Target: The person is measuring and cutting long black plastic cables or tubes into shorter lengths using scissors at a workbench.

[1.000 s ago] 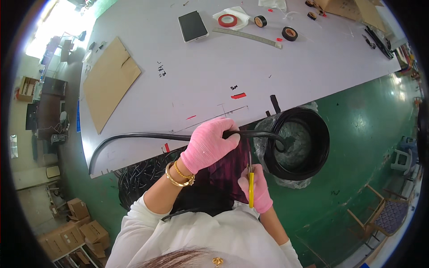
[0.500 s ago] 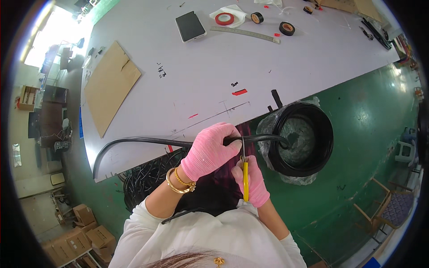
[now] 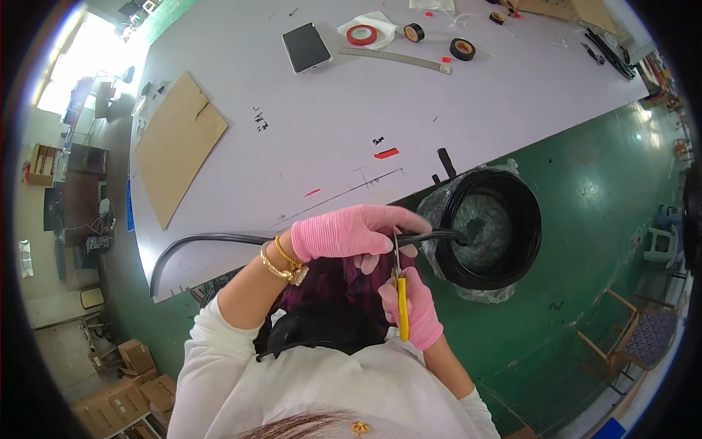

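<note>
A thick black cable (image 3: 212, 238) curves from the table's near left edge, passes behind my left hand (image 3: 347, 230) and runs right into a large black coil (image 3: 528, 230) in clear plastic wrap. My left hand, in a pink knitted glove, lies over the cable with its fingers stretched to the right and thumb apart; the fingertips are slightly blurred. Below it, my pink-gloved right hand (image 3: 415, 307) grips yellow-handled scissors (image 3: 403, 311). Their blades point up and reach the cable beside my left fingers. Whether the cable is cut there is hidden.
The white table (image 3: 292, 161) carries marked lines, a brown board (image 3: 179, 150), a dark-screened device (image 3: 307, 48), a steel ruler (image 3: 395, 58), red tape (image 3: 361, 35) and black tape rolls (image 3: 462, 49). A wooden chair (image 3: 636, 336) stands on the green floor at right.
My left hand has loosened its closed hold and slid right along the cable, fingers now extended. The scissors stay at the cable in my right hand. The view has shifted slightly.
</note>
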The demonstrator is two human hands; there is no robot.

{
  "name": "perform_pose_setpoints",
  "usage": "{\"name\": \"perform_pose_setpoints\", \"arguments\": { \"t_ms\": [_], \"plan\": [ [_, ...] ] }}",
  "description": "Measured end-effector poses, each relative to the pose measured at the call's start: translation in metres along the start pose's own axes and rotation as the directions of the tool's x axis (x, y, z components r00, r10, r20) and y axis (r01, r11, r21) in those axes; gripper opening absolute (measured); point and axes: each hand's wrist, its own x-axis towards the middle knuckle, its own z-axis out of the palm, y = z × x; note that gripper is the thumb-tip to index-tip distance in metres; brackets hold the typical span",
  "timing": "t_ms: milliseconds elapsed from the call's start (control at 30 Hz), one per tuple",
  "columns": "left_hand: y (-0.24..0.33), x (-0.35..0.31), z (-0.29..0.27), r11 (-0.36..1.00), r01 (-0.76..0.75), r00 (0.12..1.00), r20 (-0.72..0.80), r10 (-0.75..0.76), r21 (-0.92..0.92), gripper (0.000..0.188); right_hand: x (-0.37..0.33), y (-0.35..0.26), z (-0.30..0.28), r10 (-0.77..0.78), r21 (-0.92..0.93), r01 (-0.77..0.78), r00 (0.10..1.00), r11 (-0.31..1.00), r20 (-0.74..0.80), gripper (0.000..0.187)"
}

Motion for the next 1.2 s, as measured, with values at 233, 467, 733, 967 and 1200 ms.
{"name": "perform_pose_setpoints", "arguments": {
  "t_ms": [233,467,733,967,1200],
  "plan": [
    [0.002,0.009,-0.001,0.997,0.015,0.991,0.136,-0.005,-0.071,0.048,-0.012,-0.004,-0.004,0.123,0.202,-0.130,0.991,0.971,0.048,0.025],
    [0.009,0.000,0.007,0.995,0.006,0.997,0.081,0.002,-0.102,0.049,-0.028,-0.002,-0.037,-0.040,0.272,0.110,0.967,0.956,-0.251,0.029],
    [-0.037,-0.105,0.045,0.889,-0.075,0.972,-0.234,-0.037,-0.452,0.043,0.015,-0.029,-0.047,-0.147,0.391,0.132,0.989,0.911,0.008,0.021],
    [-0.105,-0.221,0.063,0.820,0.553,0.227,-0.974,0.019,0.145,0.056,0.024,-0.061,0.013,-0.522,-0.152,0.599,0.776,0.786,0.354,0.025],
    [-0.094,-0.157,0.084,0.844,-0.476,0.279,-0.867,0.412,0.248,0.028,0.022,-0.070,0.101,-0.674,-0.323,0.857,0.516,0.402,0.530,0.033]
  ]
}}
